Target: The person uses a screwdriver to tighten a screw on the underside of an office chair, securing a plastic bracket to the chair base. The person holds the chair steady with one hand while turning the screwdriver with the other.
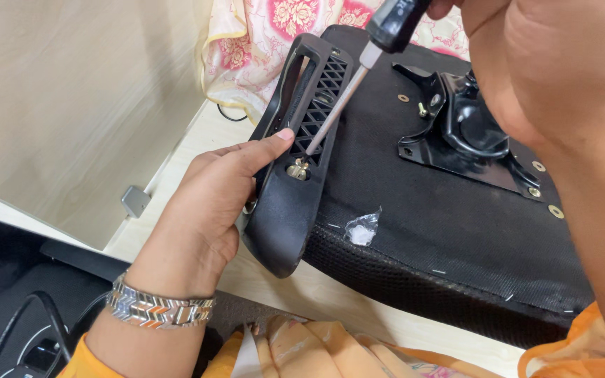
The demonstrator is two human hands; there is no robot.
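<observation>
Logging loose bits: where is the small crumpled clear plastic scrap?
In the head view, the small crumpled clear plastic scrap lies centre-frame on the black fabric seat underside, just right of the black plastic armrest bracket.

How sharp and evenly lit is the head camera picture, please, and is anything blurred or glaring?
Head view: soft, even light; the left hand and armrest are fairly sharp; the right hand, close to the lens, is blurred, as is the screwdriver handle; bright glints sit on the glossy metal bracket and the bracelet; the seat reads dark.
</observation>
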